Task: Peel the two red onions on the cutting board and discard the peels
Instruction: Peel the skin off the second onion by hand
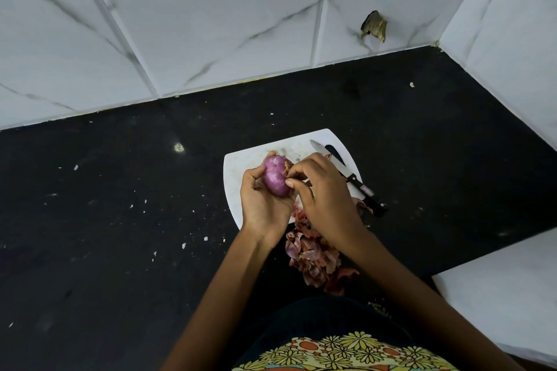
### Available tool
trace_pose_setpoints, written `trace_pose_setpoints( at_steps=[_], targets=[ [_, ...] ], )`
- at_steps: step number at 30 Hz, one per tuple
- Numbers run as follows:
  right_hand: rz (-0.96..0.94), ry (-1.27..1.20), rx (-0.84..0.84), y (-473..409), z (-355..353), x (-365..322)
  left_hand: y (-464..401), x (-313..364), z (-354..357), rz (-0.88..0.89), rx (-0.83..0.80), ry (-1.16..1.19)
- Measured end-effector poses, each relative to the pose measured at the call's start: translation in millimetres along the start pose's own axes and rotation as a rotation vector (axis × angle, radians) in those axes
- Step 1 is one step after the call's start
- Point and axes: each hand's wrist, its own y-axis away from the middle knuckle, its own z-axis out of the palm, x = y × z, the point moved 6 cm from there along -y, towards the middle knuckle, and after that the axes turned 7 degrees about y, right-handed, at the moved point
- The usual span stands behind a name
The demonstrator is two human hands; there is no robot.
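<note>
At frame centre, above the white plastic cutting board (238, 172), the left hand (260, 202) cups a glossy purple-red onion (275, 179) while the right hand (324, 190) pinches a skin scrap at its top. The slick bulb could slip. A black-handled knife (346, 173) lies just right; papery peels (310, 259) pile lower centre on the black counter (120, 220), undiscarded.

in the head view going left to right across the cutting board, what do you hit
left hand → red onion → right hand → knife
</note>
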Motion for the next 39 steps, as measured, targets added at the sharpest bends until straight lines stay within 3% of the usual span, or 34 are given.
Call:
trace_pose_setpoints(
  at_steps=[6,12,19,24,30,39],
  targets=[
    [0.018,-0.059,-0.105,3,11,3,-1,-2,-3,-0.020,0.024,-0.019],
    [0.192,-0.319,0.078,6,-2,15,-3,1,-5,-0.020,0.030,-0.054],
    [-0.009,-0.141,0.164,7,-8,4,-5,1,-7,-0.004,0.036,-0.036],
    [-0.035,-0.101,0.192,7,-9,1,-5,2,-5,0.063,0.037,-0.048],
    [0.012,-0.121,0.132,2,-9,0,-8,4,-7,0.125,0.051,-0.114],
    [0.165,-0.203,-0.095,-2,2,1,-7,8,-7,0.186,0.056,-0.208]
  ],
)
